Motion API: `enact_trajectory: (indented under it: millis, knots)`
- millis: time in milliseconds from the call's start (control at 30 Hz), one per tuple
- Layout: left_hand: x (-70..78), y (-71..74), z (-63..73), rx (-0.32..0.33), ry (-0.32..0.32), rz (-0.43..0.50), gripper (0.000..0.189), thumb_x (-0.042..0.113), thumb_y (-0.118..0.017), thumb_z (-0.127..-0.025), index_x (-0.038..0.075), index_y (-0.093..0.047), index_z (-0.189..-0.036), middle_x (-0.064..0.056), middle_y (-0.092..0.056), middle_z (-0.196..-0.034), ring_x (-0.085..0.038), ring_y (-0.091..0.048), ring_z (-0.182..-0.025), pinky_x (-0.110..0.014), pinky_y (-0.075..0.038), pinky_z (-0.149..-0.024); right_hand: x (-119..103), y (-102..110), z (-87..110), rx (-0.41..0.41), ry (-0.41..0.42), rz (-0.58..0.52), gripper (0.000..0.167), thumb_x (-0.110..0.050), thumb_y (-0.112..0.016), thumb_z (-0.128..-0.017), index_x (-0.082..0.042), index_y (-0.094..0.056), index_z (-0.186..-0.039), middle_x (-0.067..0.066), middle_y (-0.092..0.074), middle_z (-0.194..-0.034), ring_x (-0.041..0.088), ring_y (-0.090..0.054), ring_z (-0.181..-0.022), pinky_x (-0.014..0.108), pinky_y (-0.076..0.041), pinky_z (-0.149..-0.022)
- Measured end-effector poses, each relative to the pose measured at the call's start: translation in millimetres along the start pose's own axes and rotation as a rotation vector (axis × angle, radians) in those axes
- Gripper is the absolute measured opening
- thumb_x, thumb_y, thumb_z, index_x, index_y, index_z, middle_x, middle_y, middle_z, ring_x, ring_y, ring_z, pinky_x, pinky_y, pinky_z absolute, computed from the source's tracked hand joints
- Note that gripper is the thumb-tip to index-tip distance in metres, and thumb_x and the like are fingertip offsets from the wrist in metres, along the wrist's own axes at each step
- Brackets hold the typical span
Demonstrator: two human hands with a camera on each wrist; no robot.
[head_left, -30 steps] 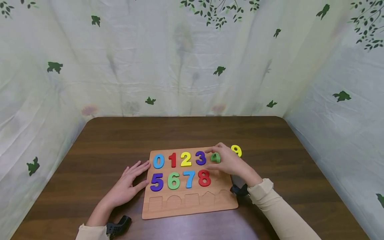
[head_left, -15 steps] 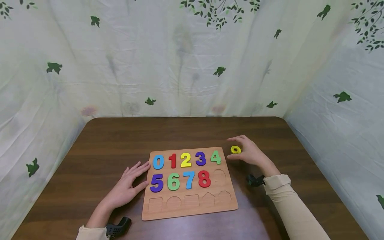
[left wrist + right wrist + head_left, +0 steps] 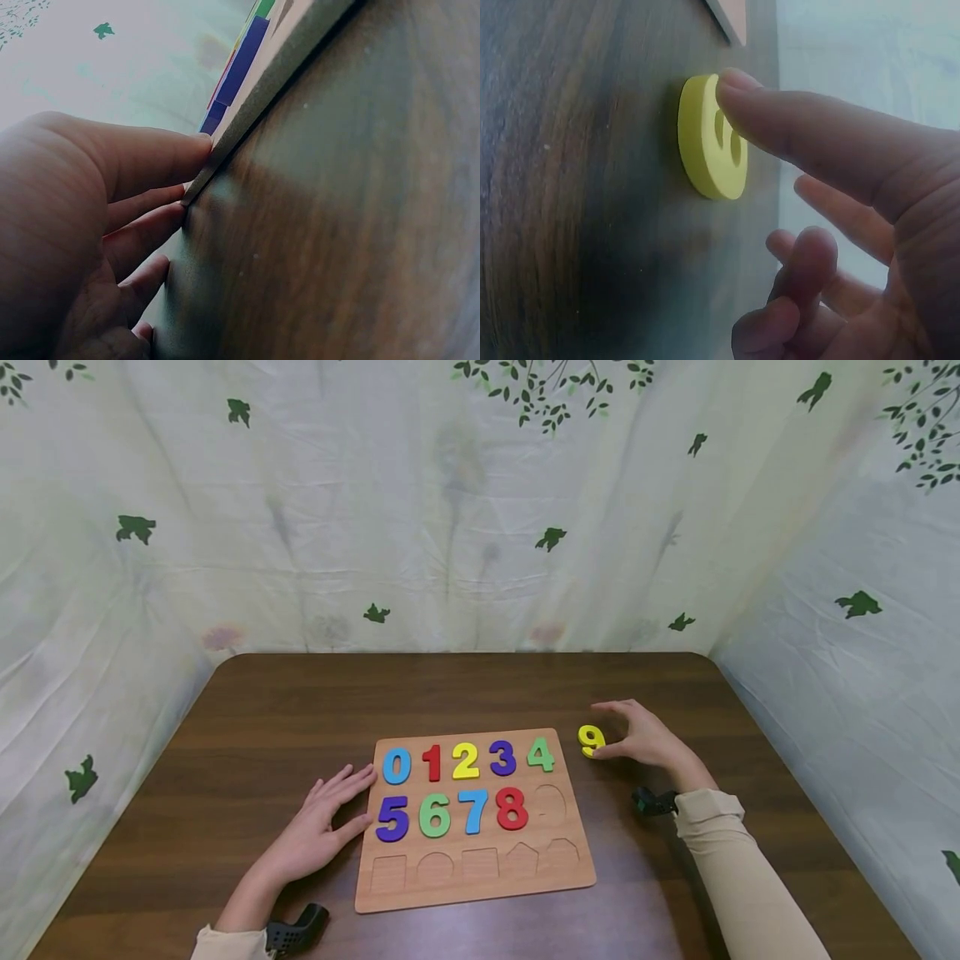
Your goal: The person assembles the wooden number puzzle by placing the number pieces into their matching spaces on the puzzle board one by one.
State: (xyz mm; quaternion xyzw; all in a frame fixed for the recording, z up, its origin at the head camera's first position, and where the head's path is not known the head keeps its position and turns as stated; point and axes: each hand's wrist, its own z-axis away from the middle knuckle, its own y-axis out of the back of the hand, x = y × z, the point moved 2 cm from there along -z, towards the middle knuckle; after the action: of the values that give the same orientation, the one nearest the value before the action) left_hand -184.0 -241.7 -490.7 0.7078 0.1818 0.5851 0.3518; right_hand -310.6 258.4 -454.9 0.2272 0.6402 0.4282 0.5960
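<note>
A wooden number board (image 3: 487, 895) lies in the middle of the table, with coloured numerals 0 to 8 in its upper two rows. My left hand (image 3: 315, 835) rests at its left edge, fingers extended; the left wrist view shows the thumb (image 3: 165, 154) and fingertips against the board's side. Off the board's upper right corner lies a yellow number 9 (image 3: 582, 736). My right hand (image 3: 651, 739) is beside it, thumb at its lower part and the other fingers spread away. In the right wrist view the thumb (image 3: 795, 124) overlaps the yellow piece's face, and the fingers stand apart from it.
An outlined recess (image 3: 551, 802) shows right of the red 8 (image 3: 501, 818). The bottom row holds several shallow outlined shapes (image 3: 480, 862). The brown wooden table (image 3: 315, 693) is bordered by a pale leaf-printed curtain (image 3: 465, 577) at the back and sides.
My right hand has moved from the green 4 rightward past the yellow 9, to its right side. The 9 now lies slightly lower and turned a little. My left hand has stayed put.
</note>
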Motion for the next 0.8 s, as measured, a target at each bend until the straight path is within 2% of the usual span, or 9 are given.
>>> enact_trajectory:
  millis: [167, 267, 367, 633, 800]
  knots:
    - [0.3, -0.1, 0.2, 0.001, -0.002, 0.004, 0.064, 0.028, -0.074, -0.101, 0.008, -0.053, -0.159, -0.019, -0.045, -0.169, -0.053, -0.021, -0.162, -0.081, -0.005, -0.126, 4.4, -1.0, -2.8, -0.032, 0.005, -0.007, 0.084, -0.025, -0.093, -0.085, -0.006, -0.053, -0.156, 0.031, -0.053, -0.146, 0.049, -0.051, -0.135, 0.068, -0.047, -0.110]
    - [0.3, -0.2, 0.4, 0.001, 0.001, 0.006, 0.064, 0.029, -0.075, -0.101, 0.008, -0.054, -0.159, -0.019, -0.045, -0.169, -0.052, -0.021, -0.162, -0.081, -0.005, -0.126, 6.7, -1.7, -4.7, -0.045, 0.004, -0.008, 0.085, -0.024, -0.093, -0.084, -0.006, -0.052, -0.157, 0.029, -0.056, -0.138, 0.043, -0.053, -0.123, 0.059, -0.050, -0.101]
    - [0.6, -0.4, 0.7, -0.002, 0.004, 0.007, 0.064, 0.030, -0.075, -0.101, 0.009, -0.054, -0.158, -0.019, -0.045, -0.169, -0.052, -0.021, -0.162, -0.081, -0.005, -0.126, 10.0, -2.6, -7.4, -0.057, 0.005, -0.016, 0.085, -0.024, -0.094, -0.083, -0.006, -0.053, -0.155, 0.026, -0.058, -0.132, 0.038, -0.052, -0.114, 0.049, -0.046, -0.093]
    - [0.5, -0.9, 1.1, 0.005, -0.007, 0.010, 0.064, 0.029, -0.074, -0.101, 0.007, -0.054, -0.158, -0.020, -0.046, -0.168, -0.053, -0.022, -0.162, -0.081, -0.005, -0.126, 17.1, -7.3, -12.6, -0.117, 0.029, -0.051, 0.085, -0.022, -0.095, -0.082, -0.004, -0.054, -0.155, 0.024, -0.061, -0.124, 0.034, -0.057, -0.108, 0.041, -0.053, -0.089]
    - [0.6, -1.6, 0.2, 0.005, -0.006, 0.006, 0.064, 0.028, -0.074, -0.101, 0.007, -0.054, -0.158, -0.020, -0.046, -0.168, -0.053, -0.022, -0.162, -0.081, -0.005, -0.126, 15.0, -7.2, -16.0, -0.139, 0.027, -0.066, 0.083, -0.020, -0.094, -0.083, -0.005, -0.055, -0.155, 0.022, -0.061, -0.124, 0.033, -0.055, -0.108, 0.039, -0.052, -0.090]
